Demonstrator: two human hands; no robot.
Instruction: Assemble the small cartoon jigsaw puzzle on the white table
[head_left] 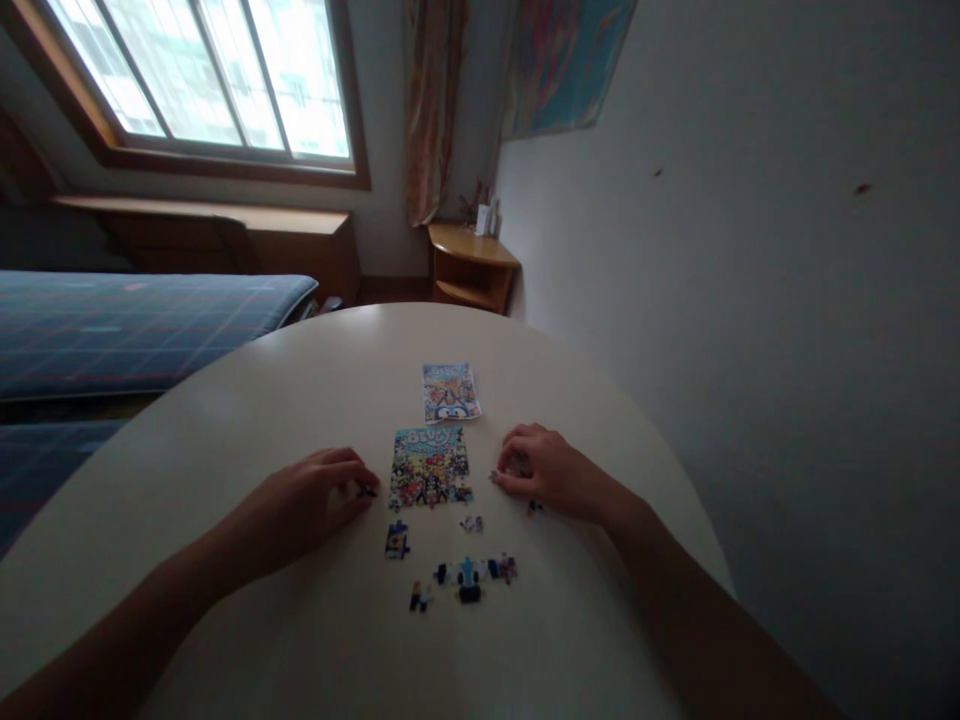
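Note:
A partly joined jigsaw puzzle [429,465] lies flat on the round table, its lower edge uneven. Just left of it, my left hand [319,500] pinches a small dark puzzle piece between thumb and fingertips. On the other side, my right hand [544,470] is closed on a small pale puzzle piece [493,477], apart from the puzzle's edge. Beneath the right hand another loose piece [534,508] partly shows. Nearer to me are a joined strip of pieces [469,573], a blue cluster [397,540], a whitish piece [472,524] and a small dark-and-pale piece [420,597].
Beyond the puzzle lies a printed picture sheet [450,392] with similar artwork. The white round table [300,390] stands near a wall on the right. A plaid mattress [150,330] is at the left, and a corner shelf [474,250] stands behind.

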